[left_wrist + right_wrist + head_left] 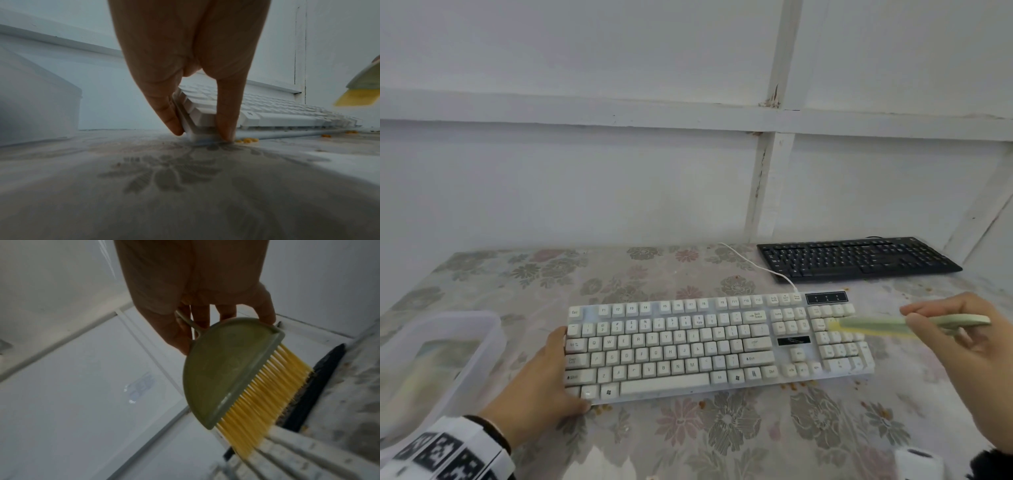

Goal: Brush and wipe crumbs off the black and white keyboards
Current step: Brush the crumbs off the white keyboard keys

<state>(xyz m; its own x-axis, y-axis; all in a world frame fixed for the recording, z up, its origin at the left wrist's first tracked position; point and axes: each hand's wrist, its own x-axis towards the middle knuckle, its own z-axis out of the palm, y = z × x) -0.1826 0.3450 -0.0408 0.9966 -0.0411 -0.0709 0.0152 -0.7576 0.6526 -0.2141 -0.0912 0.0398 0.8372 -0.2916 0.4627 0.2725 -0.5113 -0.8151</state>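
- Nearest, the left hand [541,377] clamps the front-left corner of the white keyboard [709,346], thumb on the front edge and fingers [168,113] along the left end; I'd keep that brace firm so the board cannot skid while it is swept.
- Loose orange crumbs [246,140] lie on the floral tablecloth [688,438] against the keyboard's front edge, so I judge strokes should run towards one edge and off, not back into the key gaps.
- Further right, the right hand [955,346] grasps a small green brush [224,369] by its thin handle, its yellow bristles [267,399] over the number pad; they look blurred, and whether they touch the keys is hard to tell.
- Tilting the bristles down into the rows and using short, light flicks would probably lift crumbs from between the keycaps better than a flat pass.
- Beside the left hand stands a translucent plastic tub [438,359]; its contents are unclear.
- Farthest back, by the wall, the black keyboard [856,258] lies well apart from both hands, and I'd take it once the white one is done.
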